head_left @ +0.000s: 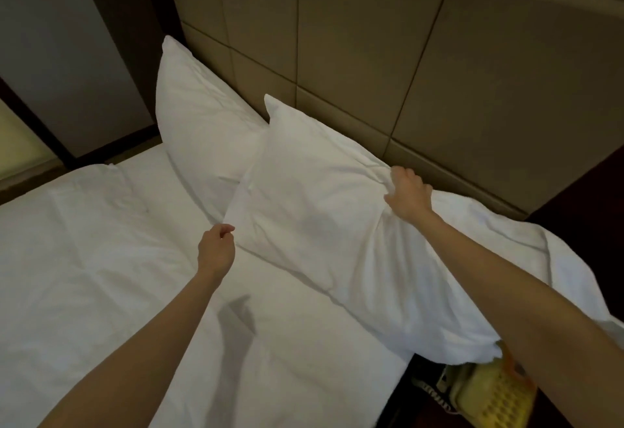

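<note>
Pillow (320, 211) bunched in right hand (408, 197); left hand (217, 245) seemingly pinches its corner.

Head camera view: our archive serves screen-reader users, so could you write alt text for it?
A person's right hand grips the top edge of the near pillow, which leans against a padded headboard, while the left hand pinches its lower corner. A second pillow leans beside it on the white bed; a yellowish telephone sits at the bedside.

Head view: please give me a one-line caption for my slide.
Right hand grips the near pillow by its top edge, left hand pinches its corner, beside a second pillow.
</note>
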### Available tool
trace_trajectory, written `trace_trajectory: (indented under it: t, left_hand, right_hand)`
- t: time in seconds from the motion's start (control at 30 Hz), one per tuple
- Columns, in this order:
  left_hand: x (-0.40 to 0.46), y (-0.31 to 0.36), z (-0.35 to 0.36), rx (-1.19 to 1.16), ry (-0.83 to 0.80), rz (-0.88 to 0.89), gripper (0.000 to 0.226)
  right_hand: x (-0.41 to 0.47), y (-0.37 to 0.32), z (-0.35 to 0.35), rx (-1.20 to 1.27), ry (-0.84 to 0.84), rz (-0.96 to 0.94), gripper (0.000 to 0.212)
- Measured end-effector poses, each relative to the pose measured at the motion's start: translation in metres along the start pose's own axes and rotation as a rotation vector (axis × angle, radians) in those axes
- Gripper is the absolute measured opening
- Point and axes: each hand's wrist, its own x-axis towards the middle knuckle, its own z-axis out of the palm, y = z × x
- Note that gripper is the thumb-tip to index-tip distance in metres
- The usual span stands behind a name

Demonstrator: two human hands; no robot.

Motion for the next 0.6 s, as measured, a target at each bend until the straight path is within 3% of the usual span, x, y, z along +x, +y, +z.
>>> trace_trajectory:
  t: [0.07,0.43,0.6]
  left_hand:
    - [0.013,0.005,-0.003,-0.008,0.004,0.013,0.037]
    - [0.127,0.031,-0.017,-0.132,0.144,-0.073,0.035]
    - [0.18,0.021,-0.027,-0.096,0.172,-0.115,0.035]
  right_hand:
    - [0.003,-0.011,0.001,0.022,0.021,-0.074,0.055]
    - [0.097,-0.145,0.05,0.39,-0.177,-0.409,0.032]
    - [0.153,-0.233,0.082,0.444,-0.21,-0.544,0.042]
